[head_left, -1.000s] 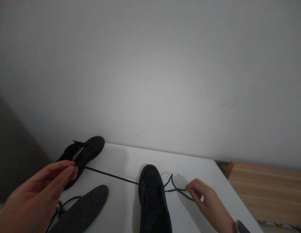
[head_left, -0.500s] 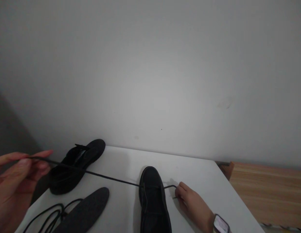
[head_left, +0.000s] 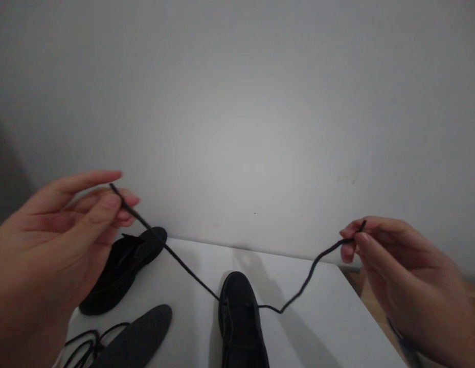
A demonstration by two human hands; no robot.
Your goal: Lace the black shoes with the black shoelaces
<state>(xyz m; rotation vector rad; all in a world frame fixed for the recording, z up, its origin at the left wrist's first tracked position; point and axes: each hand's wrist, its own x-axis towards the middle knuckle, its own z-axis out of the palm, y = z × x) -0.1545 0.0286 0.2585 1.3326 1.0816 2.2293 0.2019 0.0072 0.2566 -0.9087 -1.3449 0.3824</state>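
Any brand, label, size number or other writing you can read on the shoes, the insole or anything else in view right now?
None can be read.
Near shoe: plain black, no mark visible.
Far shoe: dark, no label legible.
Insole: plain dark surface, no print visible.
Lace, pinched by the left hand and the right hand: no tag.
Wall and table: no writing.

Black lace (head_left: 183, 266) runs through the front of the black shoe (head_left: 241, 322) — left end raised and taut, right end (head_left: 317, 260) higher too but slack and wavy. The shoe sits upright on the table, toe pointing away toward the wall.
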